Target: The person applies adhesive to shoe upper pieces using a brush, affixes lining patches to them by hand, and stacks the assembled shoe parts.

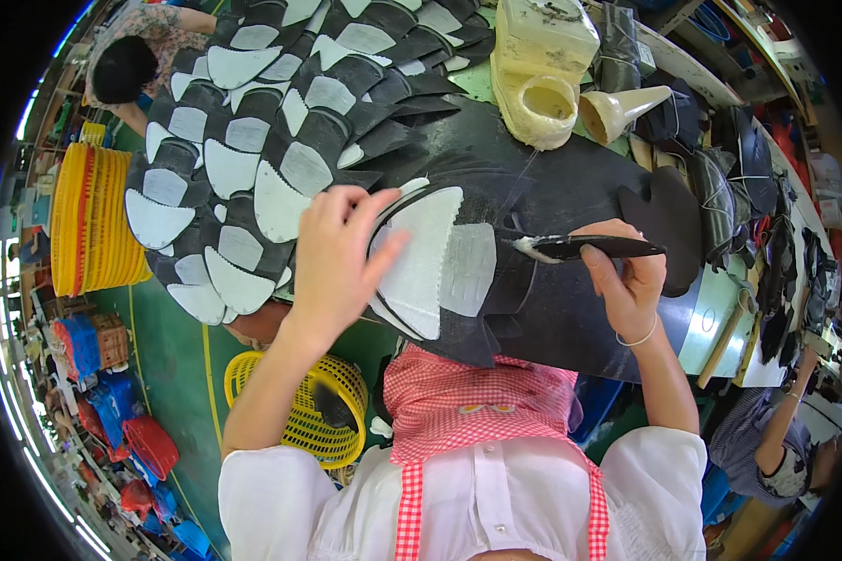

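My left hand [339,254] presses flat on a black shoe-upper piece with a white lining patch [430,266], holding it on the black work surface [571,187]. My right hand [627,276] grips a black-handled glue brush [589,248]. Its white bristle tip touches the black edge just right of the white patch. A large fan of overlapping black and white shoe pieces [253,140] lies to the upper left of my left hand.
A cream plastic glue jug [541,65] and a cream funnel [622,110] stand at the back. Bundled black pieces [720,187] lie at the right. Yellow baskets [309,411] and a yellow stack [89,220] sit below left. Other people work at top left [126,65] and bottom right [776,439].
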Tool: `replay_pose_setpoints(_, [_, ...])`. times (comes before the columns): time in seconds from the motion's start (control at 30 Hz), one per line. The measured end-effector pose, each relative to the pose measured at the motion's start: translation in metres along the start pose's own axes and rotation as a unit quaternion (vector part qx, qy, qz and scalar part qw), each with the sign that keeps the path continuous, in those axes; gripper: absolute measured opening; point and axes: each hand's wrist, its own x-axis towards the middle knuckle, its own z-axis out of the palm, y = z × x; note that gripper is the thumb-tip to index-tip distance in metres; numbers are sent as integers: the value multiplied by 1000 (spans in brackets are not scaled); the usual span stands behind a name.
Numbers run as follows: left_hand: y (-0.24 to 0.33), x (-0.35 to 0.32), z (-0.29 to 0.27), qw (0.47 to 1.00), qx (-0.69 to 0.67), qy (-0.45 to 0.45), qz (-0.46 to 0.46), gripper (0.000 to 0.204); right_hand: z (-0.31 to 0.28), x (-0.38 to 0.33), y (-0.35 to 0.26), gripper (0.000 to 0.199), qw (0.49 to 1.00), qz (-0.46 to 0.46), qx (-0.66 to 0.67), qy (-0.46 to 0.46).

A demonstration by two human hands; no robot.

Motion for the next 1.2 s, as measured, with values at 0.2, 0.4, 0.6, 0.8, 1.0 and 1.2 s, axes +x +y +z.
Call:
replay_pose_setpoints(0.2, [22,1,-2,997,27,-69,4,57,3,-3,9,12,997,22,71,34])
replay_pose_setpoints(0.4, [17,2,-9,957,-225,-140,-121,49,-2,-7,5,12,987,86,129,40])
replay_pose_setpoints(0.6, [-13,14,-18,946,-251,-141,-148,50,19,16,-3,14,998,6,60,-17])
replay_pose_setpoints(0.8, [-13,18,-17,952,-224,-153,-140,47,41,-10,12,36,941,-273,-97,-175])
replay_pose_setpoints(1.0, [-17,17,-18,958,-202,-164,-122,46,49,20,-7,33,943,-287,-144,-83])
replay_pose_setpoints(1.2, [-19,19,-13,949,-227,-182,-121,48,59,-17,-17,28,899,-342,-85,-259])
